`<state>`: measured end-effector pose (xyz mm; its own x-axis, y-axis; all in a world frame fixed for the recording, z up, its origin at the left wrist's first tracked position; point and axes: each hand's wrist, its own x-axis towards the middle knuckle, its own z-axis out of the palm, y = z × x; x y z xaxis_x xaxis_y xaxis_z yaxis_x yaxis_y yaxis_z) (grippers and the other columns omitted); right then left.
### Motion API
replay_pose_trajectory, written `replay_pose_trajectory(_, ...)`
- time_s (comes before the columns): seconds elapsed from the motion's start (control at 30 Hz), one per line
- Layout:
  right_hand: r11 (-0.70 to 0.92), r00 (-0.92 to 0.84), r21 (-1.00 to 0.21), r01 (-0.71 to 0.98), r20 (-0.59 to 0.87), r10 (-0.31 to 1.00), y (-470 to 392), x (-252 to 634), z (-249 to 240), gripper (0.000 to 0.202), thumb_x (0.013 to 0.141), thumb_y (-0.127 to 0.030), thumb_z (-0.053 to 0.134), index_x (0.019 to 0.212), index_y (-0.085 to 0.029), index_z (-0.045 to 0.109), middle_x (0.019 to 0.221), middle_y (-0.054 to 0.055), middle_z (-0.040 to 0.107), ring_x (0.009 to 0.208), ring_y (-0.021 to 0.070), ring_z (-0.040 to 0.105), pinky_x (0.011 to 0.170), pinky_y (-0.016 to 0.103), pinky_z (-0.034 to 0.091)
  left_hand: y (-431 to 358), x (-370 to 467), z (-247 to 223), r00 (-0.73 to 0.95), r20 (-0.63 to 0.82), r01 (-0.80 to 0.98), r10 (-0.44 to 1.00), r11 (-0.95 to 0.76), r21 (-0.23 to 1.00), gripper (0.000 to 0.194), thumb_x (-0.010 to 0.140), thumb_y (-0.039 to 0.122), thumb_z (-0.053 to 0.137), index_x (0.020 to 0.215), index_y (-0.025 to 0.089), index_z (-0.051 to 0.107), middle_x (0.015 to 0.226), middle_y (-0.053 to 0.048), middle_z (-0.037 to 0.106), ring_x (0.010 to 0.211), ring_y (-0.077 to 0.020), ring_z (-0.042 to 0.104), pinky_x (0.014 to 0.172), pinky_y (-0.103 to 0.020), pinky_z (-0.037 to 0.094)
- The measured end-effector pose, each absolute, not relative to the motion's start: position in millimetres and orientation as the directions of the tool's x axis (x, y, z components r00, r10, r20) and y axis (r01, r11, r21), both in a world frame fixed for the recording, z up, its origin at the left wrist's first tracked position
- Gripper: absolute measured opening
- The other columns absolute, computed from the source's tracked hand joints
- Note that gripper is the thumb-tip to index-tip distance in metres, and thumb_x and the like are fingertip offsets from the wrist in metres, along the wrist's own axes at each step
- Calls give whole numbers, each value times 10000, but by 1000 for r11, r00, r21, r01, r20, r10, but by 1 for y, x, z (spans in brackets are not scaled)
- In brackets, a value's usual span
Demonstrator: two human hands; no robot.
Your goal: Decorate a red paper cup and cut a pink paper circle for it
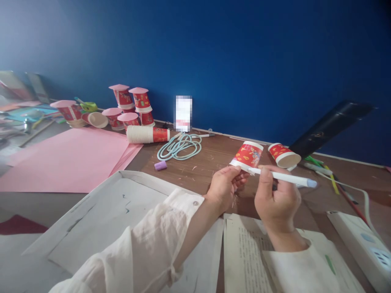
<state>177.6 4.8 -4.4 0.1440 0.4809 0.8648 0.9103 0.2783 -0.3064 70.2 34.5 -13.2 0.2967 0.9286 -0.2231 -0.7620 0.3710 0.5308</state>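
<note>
A red paper cup with a white rim is held by my left hand, its fingers closed around the lower edge. My right hand grips a white marker pen with a pale purple end. The pen's tip meets the rim of the cup, or is very close to it. Just to the right, a second red paper cup lies on its side on the brown table. A purple pen cap rests on the table to the left.
A stack of paper cups lies by a coiled pale blue cable. Cups with pink tops stand near the blue wall. Pink paper sheets, a white tray, printed pages and a power strip surround my arms.
</note>
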Motion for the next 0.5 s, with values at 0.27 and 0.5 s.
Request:
replay_pose_trajectory(0.27,288,134,-302,909,864,485,4,176,-5,201,949,-254,525,925,-130,681,876,125,744,839,237,702,759,337,530,35,69,-10,279,-242,-773,929,367,518,94,758,180,683,766,87,674,699,-70,666,657,-114,619,667,-221,466)
replay_pose_trajectory(0.5,290,133,-300,909,868,479,4,176,-6,168,947,-241,535,928,-150,675,882,104,748,842,218,700,756,319,523,35,69,-11,282,-229,-781,932,362,509,100,755,189,694,757,94,664,692,-65,661,650,-113,614,651,-219,460)
